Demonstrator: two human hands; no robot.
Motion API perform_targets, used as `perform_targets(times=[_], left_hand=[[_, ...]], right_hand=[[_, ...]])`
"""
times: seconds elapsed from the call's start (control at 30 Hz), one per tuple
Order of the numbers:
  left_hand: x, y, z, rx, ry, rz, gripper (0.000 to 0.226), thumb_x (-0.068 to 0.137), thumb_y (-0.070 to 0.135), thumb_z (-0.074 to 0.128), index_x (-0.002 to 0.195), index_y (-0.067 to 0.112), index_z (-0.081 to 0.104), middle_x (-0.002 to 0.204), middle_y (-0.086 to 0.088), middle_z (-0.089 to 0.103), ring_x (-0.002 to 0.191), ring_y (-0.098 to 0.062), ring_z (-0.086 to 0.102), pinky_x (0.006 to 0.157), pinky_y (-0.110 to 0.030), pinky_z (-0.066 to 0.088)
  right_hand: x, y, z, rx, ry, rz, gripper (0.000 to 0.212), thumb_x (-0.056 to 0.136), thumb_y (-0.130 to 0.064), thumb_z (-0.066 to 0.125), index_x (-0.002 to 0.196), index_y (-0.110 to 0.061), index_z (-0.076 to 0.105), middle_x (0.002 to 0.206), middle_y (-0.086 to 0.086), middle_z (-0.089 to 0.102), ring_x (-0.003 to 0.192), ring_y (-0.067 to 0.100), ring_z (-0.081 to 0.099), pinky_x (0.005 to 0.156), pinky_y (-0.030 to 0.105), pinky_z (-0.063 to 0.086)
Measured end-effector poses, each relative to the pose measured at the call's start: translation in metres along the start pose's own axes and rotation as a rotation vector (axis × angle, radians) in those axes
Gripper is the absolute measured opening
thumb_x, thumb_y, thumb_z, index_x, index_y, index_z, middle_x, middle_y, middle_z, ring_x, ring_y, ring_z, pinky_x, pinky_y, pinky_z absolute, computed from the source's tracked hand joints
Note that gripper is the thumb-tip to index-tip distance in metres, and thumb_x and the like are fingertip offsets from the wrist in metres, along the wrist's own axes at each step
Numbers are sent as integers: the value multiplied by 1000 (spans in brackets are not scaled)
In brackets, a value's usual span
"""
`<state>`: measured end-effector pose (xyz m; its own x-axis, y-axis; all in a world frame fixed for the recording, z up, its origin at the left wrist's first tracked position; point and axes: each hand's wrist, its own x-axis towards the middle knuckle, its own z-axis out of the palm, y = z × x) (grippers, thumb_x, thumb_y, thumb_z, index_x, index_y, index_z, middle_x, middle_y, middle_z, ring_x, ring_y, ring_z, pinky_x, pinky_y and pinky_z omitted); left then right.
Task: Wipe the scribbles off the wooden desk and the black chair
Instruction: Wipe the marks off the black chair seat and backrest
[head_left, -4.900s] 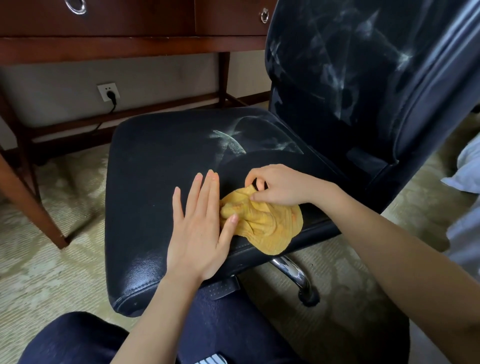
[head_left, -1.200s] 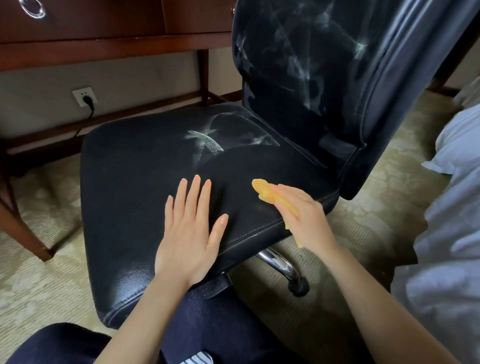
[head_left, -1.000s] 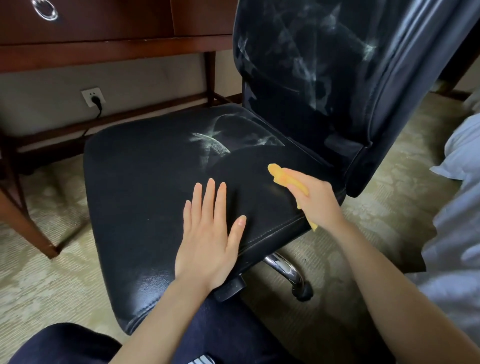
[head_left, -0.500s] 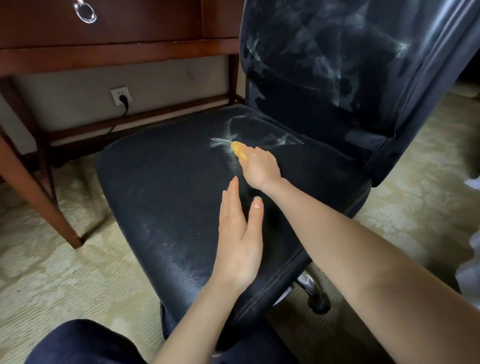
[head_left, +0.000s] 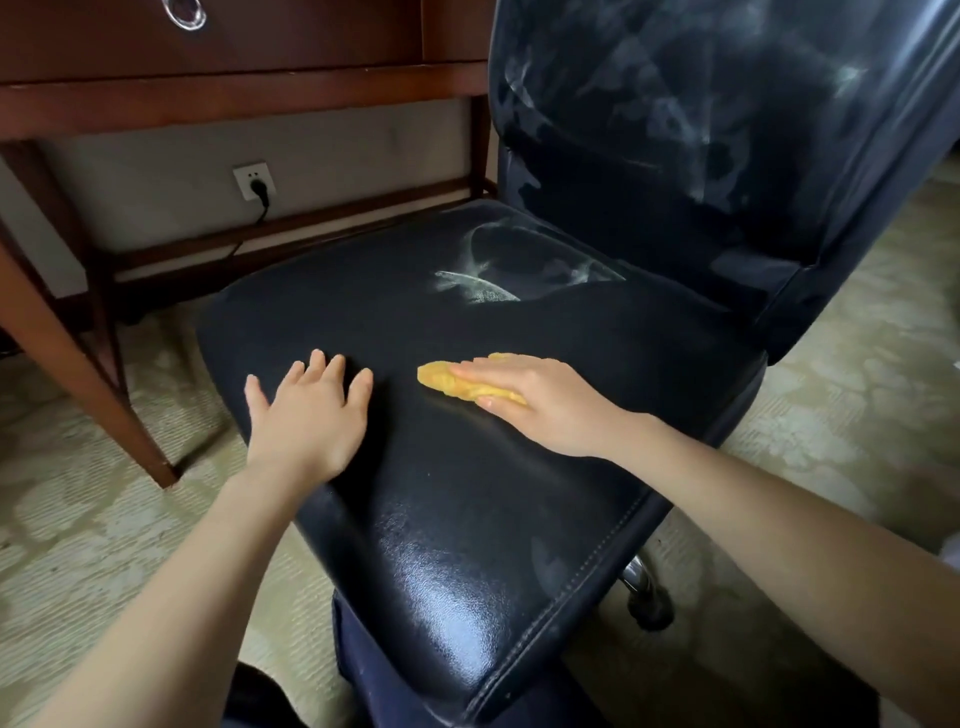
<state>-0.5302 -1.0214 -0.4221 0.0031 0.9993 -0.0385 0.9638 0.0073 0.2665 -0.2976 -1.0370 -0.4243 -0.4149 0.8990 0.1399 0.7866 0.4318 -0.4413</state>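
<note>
Pulled back from the white scribble (head_left: 480, 283), my right hand (head_left: 540, 410) now presses the one yellow cloth (head_left: 447, 382) flat on the black chair (head_left: 467, 519) seat, fingers straight. My left hand (head_left: 306, 421) rests beside it, fingers spread, holding nothing. One wooden desk (head_left: 234, 98) stands behind; smears cover the backrest (head_left: 675, 130).

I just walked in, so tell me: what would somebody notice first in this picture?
The white chalky scribbles at the back of the shiny black leather chair seat jump out first, with more cloudy white smears across the tall black backrest behind it. Next comes the bright yellow cloth in the middle of the seat, pressed flat under the right hand, while the left hand rests flat on the seat beside it.
</note>
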Motion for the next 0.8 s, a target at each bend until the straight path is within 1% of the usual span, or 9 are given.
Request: perform_targets(times=[0.1,0.13,0.2,0.3,0.37,0.47,0.6,0.73,0.8], left_hand=[[-5,0,9,90,10,34,62,99,48,18,150,12,21,158,-8,15,145,-25,12,116,-46,1],[-5,1,11,99,23,43,63,99,48,19,149,11,21,157,-10,17,145,-27,14,117,-45,4],[-4,2,11,102,36,54,63,99,47,20,148,8,25,155,-12,22,143,-30,19,116,-44,9],[-6,3,11,169,45,86,61,99,45,19,145,7,30,151,-14,31,138,-31,29,114,-42,15],[-9,4,9,224,40,103,59,99,43,17,144,8,31,149,-13,34,134,-29,35,114,-41,15],[-12,7,4,296,27,124,56,100,41,13,140,11,36,142,-11,43,126,-27,46,115,-41,11],[-21,15,-1,400,42,159,57,100,42,11,137,10,40,133,-10,53,116,-24,54,114,-38,13],[-33,29,-5,509,51,220,59,100,47,12,122,10,52,114,-9,61,106,-25,58,97,-33,33],[-42,38,-3,539,43,227,63,99,49,12,125,7,50,116,-9,60,105,-25,58,86,-32,37]], right_hand=[[-15,1,-6,8,10,-6,43,97,-12,51,139,-20,47,138,-5,51,133,11,39,106,4,16],[-17,2,-8,11,10,2,43,97,-11,51,138,-21,47,138,-6,52,133,10,40,107,6,18],[-22,5,-10,-2,12,19,44,98,-13,50,139,-27,46,137,-8,53,133,9,41,111,22,29],[-27,13,-20,-53,41,66,45,98,-18,49,139,-35,44,133,-9,56,124,11,51,102,36,42],[-27,18,-30,-113,77,146,43,98,-22,47,138,-38,45,127,-10,61,101,9,61,91,36,49],[-25,29,-41,-219,164,318,40,100,-28,42,138,-43,43,90,-10,63,71,11,53,77,38,52],[-9,50,-39,-199,329,549,36,102,-44,32,137,-45,42,69,-7,53,65,22,53,73,38,50],[21,65,-37,-170,386,673,37,101,-49,30,129,-42,52,78,0,57,62,27,53,58,31,43],[35,66,-38,-116,403,705,39,101,-50,28,121,-36,59,82,3,58,69,29,54,57,31,40]])
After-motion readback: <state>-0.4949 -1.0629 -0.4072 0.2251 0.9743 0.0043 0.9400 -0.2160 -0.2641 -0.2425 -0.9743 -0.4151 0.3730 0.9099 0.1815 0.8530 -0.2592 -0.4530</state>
